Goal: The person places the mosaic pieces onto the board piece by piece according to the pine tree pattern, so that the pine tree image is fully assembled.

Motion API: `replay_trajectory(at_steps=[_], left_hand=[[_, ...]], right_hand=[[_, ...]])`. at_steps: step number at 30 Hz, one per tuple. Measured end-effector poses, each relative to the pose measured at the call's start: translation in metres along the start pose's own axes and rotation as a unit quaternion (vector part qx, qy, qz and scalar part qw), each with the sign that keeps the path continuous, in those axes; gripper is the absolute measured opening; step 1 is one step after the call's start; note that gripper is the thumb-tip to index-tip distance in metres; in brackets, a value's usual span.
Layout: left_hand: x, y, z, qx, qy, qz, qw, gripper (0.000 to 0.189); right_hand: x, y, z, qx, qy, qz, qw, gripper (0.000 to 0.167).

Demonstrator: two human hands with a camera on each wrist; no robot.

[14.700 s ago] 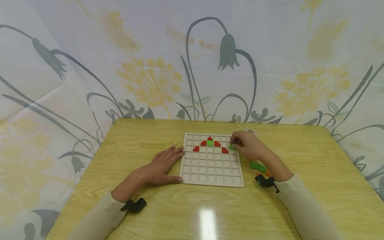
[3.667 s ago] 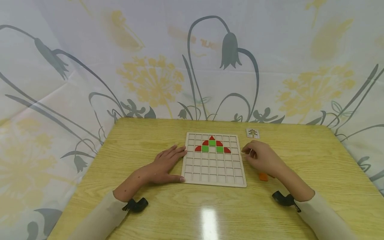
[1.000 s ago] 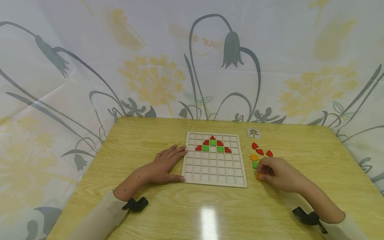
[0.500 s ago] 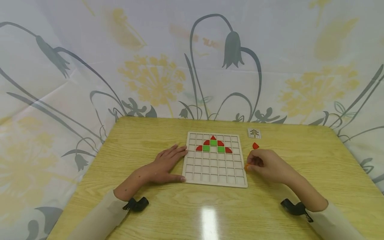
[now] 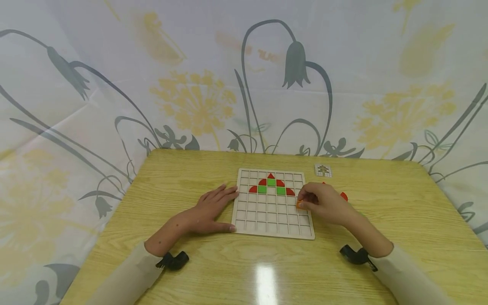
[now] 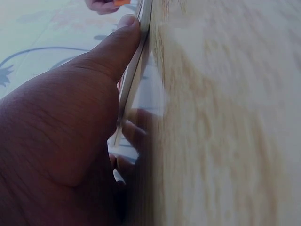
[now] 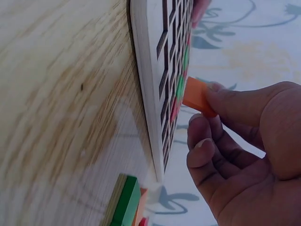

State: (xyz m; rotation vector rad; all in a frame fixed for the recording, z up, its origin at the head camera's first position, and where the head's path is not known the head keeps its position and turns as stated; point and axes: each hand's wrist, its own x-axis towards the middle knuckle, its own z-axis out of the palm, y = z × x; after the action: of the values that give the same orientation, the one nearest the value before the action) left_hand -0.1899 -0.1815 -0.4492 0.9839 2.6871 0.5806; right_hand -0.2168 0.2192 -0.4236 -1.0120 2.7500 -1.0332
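Note:
My right hand (image 5: 324, 204) pinches an orange square tile (image 7: 195, 95) between thumb and fingers, over the right side of the wooden grid board (image 5: 267, 220). In the right wrist view the tile is held up off the board's face. Spread flat, my left hand (image 5: 207, 211) rests on the table with fingertips and thumb at the board's left edge. On the board, a red triangle (image 5: 270, 176) sits at the top. Below it are green squares, one of them a green square tile (image 5: 271, 182), and red quarter-round tiles such as the red tile (image 5: 290, 192) on the right.
Behind the right hand lie loose pieces, partly hidden: a red piece (image 5: 344, 196) and, in the right wrist view, a green tile (image 7: 126, 201). A small pattern card (image 5: 323, 170) lies beyond the board's right corner. A flowered cloth (image 5: 213, 76) hangs behind the wooden table (image 5: 198, 271).
Two green squares joined the board between the earliest frames. Within the last second my right hand picked up the orange tile from the loose pieces and moved left over the board. Left hand unmoved.

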Motion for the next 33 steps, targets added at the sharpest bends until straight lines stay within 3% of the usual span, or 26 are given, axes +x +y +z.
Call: replay_trajectory(at_steps=[8,17,33], left_hand=[[0.000,0.001,0.000,0.002,0.000,0.000,1.0000,0.100],[0.000,-0.001,0.000,0.001,0.001,0.005,1.0000,0.100],[0.000,-0.001,0.002,-0.008,0.007,0.011,0.9999,0.100]], right_hand=[[0.019,-0.005,0.009,-0.003,0.007,0.018,0.9998,0.009],[0.041,-0.007,0.020,-0.004,0.019,-0.006,0.9998,0.009],[0.072,-0.009,0.032,0.001,0.001,0.018,0.9998,0.005]])
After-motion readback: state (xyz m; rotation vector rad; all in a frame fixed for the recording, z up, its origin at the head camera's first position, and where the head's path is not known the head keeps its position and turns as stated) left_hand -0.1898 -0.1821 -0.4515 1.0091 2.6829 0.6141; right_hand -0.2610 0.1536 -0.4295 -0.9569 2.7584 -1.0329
